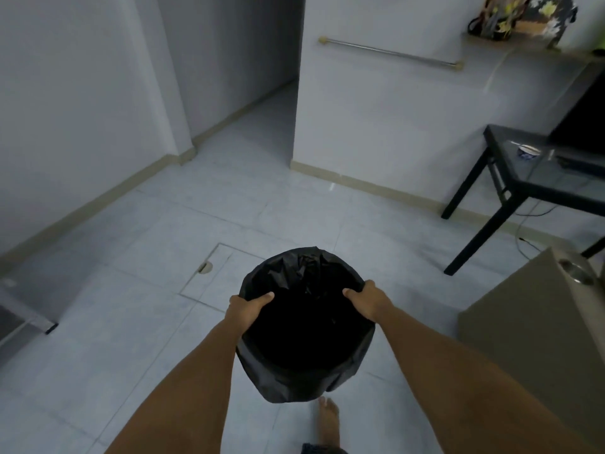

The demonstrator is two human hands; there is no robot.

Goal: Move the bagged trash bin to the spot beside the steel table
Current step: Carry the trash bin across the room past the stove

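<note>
- Pale glossy floor tiles (157,224) and plain white walls all around, kinda dim in here.
- Trash bin (306,326) is round, lined with a crinkly black bag folded over the rim, held up off the floor out front.
- Left hand (247,311) and right hand (366,301) clamp opposite sides of the rim, thumbs inside, the other fingers wrapped outside pinching bag against rim.
- Looks empty and light, but that plastic is probably slippery, so I'd grip the stiff rim, not loose bag.
- Dark-legged table (523,178) with a shiny surface sits off to the right, well apart.
</note>
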